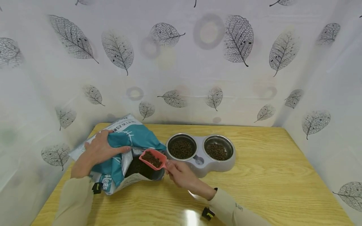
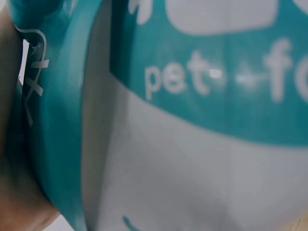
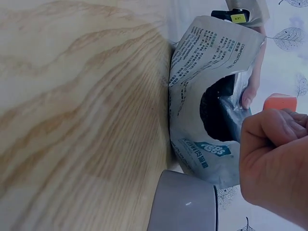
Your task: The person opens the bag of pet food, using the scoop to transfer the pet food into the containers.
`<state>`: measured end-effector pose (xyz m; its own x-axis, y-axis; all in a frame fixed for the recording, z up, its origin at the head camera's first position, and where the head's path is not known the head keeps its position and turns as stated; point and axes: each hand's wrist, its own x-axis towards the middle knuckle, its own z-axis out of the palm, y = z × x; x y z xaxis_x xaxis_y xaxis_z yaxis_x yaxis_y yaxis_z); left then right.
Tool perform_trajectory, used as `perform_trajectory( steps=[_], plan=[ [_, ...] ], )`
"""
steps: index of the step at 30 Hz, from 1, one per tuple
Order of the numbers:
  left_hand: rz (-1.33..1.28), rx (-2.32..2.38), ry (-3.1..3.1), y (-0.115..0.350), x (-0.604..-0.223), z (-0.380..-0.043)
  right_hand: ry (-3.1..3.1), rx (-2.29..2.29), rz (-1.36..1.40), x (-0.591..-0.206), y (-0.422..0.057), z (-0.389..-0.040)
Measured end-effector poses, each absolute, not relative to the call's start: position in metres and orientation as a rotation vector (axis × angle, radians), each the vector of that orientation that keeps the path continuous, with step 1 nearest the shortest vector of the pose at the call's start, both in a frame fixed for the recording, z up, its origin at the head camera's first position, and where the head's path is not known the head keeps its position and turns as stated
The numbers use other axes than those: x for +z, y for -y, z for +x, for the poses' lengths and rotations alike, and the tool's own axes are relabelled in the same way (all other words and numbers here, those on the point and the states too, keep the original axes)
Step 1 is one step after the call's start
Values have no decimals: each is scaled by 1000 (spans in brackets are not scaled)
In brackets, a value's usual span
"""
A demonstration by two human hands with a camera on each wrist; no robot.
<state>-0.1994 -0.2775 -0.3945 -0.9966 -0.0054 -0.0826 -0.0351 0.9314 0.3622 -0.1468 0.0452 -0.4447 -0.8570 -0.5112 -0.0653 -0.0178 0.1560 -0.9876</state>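
Observation:
A teal and white pet food bag (image 1: 142, 135) lies on its side at the table's left, its mouth toward the right and dark inside. Over its upper side my left hand (image 1: 99, 149) is spread, gripping the bag with the thumb at the edge of the mouth; bag printing fills the left wrist view. My right hand (image 1: 185, 179) holds a red scoop (image 1: 161, 156) by its handle, fingers curled. Brown kibble (image 1: 151, 159) lies in the scoop, which is just above the bag's mouth. The right wrist view shows the scoop (image 3: 280, 103) only in part.
Right of the bag stands a grey double bowl stand (image 1: 202, 168). Its left metal bowl (image 1: 195, 146) and right metal bowl (image 1: 230, 146) both contain kibble. Leaf-patterned sheeting (image 1: 181, 75) rises behind the wooden table (image 1: 271, 175) and along both sides.

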Motion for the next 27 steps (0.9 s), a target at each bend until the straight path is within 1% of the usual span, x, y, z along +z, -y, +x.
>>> perform_trajectory(
  steps=[10,16,21,27],
  plan=[
    [-34,574,-3002,278,-395,-199,-1857,-1908,-455,-449,-54,-157],
    [-26,587,-3001,279,-395,-200,-1766,-2042,-576,-447,-58,-158],
    [-26,584,-3000,279,-395,-199,-1819,-2028,-566,-448,-62,-158],
    [-36,578,-3004,280,-396,-199,-2041,-1960,-571,-442,-76,-160]
  ],
)
